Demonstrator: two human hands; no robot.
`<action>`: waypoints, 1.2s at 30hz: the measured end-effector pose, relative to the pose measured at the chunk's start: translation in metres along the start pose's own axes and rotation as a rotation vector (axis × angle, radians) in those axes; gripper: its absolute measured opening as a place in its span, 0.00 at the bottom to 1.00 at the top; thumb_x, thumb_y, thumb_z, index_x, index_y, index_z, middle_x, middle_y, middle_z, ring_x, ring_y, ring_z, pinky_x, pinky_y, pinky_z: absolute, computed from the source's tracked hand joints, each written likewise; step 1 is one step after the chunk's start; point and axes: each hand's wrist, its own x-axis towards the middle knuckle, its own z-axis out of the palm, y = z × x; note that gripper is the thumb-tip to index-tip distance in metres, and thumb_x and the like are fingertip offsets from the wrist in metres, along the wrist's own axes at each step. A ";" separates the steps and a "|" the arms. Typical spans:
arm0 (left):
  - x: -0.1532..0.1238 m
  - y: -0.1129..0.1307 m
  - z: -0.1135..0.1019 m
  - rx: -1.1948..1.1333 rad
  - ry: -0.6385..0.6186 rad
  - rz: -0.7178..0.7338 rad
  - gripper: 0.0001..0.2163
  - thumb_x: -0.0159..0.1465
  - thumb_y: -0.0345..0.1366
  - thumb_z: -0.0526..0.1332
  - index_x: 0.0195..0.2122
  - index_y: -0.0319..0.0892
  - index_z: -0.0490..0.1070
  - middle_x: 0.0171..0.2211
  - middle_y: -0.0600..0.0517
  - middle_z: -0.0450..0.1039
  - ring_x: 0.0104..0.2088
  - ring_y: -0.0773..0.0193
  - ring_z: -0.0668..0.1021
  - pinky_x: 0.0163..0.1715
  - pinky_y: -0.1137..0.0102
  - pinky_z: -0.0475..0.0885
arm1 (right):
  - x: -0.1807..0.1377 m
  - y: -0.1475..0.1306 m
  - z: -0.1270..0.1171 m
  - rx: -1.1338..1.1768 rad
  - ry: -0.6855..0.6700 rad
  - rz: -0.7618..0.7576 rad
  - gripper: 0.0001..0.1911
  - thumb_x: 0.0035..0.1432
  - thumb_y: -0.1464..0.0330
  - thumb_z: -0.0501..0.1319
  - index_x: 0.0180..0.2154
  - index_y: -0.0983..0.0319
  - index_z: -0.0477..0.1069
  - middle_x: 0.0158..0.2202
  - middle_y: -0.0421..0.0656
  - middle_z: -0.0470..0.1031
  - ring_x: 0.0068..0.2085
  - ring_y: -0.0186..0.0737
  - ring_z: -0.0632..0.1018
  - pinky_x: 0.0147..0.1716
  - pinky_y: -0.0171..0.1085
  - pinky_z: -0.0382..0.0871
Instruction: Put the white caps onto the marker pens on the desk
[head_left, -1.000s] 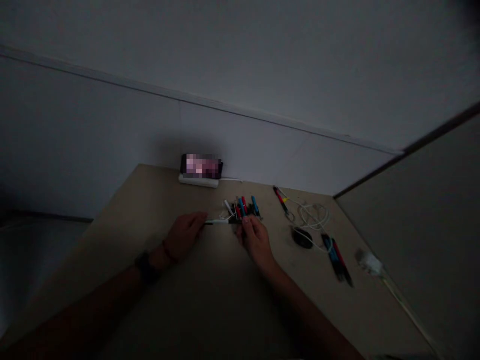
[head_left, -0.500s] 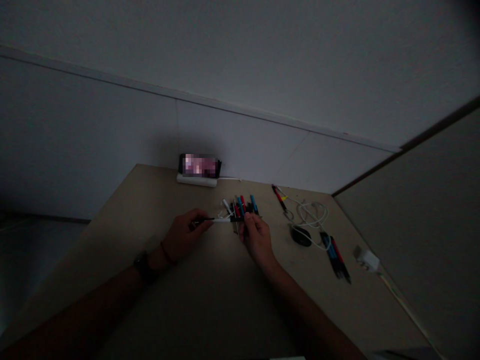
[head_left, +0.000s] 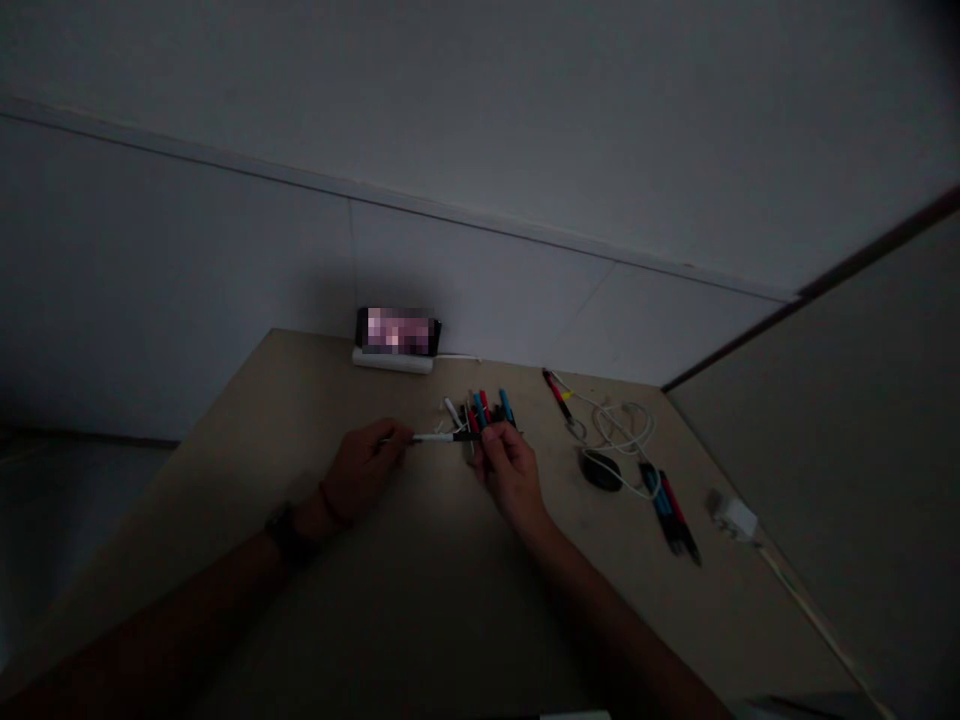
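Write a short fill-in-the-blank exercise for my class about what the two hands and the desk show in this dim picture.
1. The left hand and right hand hold one white pen between them, lying ____ rather than upright.
2. The phone stands against the ____.
3. The coiled white cable lies to the ____ of the right hand.
4. The left wrist wears a ____.

Missing words: level; wall; right; watch

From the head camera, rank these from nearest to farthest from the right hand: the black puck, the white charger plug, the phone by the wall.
Measured from the right hand:
1. Black puck, just to its right on the table.
2. Phone, beyond it, propped at the wall.
3. White charger plug, far right, near the table's edge.
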 end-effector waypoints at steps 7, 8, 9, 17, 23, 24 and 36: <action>-0.003 -0.001 0.006 0.024 -0.004 0.072 0.17 0.58 0.48 0.67 0.42 0.43 0.71 0.30 0.53 0.76 0.29 0.64 0.76 0.29 0.72 0.70 | 0.000 0.002 0.000 -0.001 -0.003 0.027 0.24 0.59 0.46 0.62 0.28 0.59 0.65 0.19 0.34 0.66 0.19 0.30 0.65 0.18 0.31 0.57; -0.004 0.000 0.006 0.043 -0.011 0.087 0.15 0.59 0.47 0.67 0.40 0.43 0.71 0.30 0.53 0.76 0.28 0.65 0.76 0.29 0.72 0.69 | 0.000 0.002 0.001 -0.002 0.000 0.028 0.24 0.58 0.46 0.62 0.28 0.59 0.65 0.19 0.34 0.66 0.19 0.30 0.65 0.18 0.31 0.57; -0.004 0.001 0.006 0.059 -0.019 0.098 0.14 0.60 0.47 0.66 0.38 0.43 0.71 0.29 0.54 0.76 0.28 0.65 0.75 0.28 0.72 0.69 | 0.000 0.002 0.001 -0.004 0.001 0.026 0.24 0.58 0.46 0.62 0.28 0.59 0.65 0.19 0.34 0.66 0.19 0.30 0.65 0.18 0.31 0.57; -0.003 0.004 0.002 0.114 0.006 0.064 0.15 0.64 0.50 0.60 0.36 0.42 0.74 0.26 0.54 0.74 0.26 0.65 0.73 0.26 0.72 0.66 | -0.001 -0.002 0.002 -0.019 -0.003 0.004 0.23 0.59 0.47 0.62 0.27 0.59 0.66 0.20 0.35 0.66 0.19 0.30 0.65 0.18 0.31 0.58; -0.002 0.006 -0.001 0.157 -0.034 0.067 0.19 0.68 0.48 0.53 0.27 0.41 0.72 0.22 0.53 0.72 0.25 0.65 0.73 0.27 0.72 0.65 | -0.001 -0.002 0.003 -0.016 -0.023 0.013 0.22 0.58 0.47 0.62 0.28 0.59 0.67 0.21 0.36 0.67 0.19 0.30 0.66 0.18 0.31 0.59; -0.002 0.007 -0.001 0.159 -0.032 0.062 0.19 0.68 0.48 0.53 0.27 0.41 0.72 0.22 0.53 0.72 0.25 0.65 0.73 0.27 0.72 0.66 | -0.001 -0.002 0.003 -0.015 -0.026 0.012 0.23 0.58 0.47 0.62 0.28 0.59 0.67 0.21 0.36 0.68 0.19 0.30 0.66 0.17 0.31 0.59; -0.003 0.004 0.003 0.069 -0.034 0.080 0.15 0.60 0.49 0.65 0.38 0.42 0.72 0.30 0.52 0.77 0.30 0.64 0.77 0.30 0.72 0.71 | -0.001 -0.001 0.003 -0.029 -0.031 0.019 0.22 0.59 0.48 0.62 0.28 0.60 0.68 0.19 0.35 0.66 0.19 0.30 0.65 0.18 0.31 0.57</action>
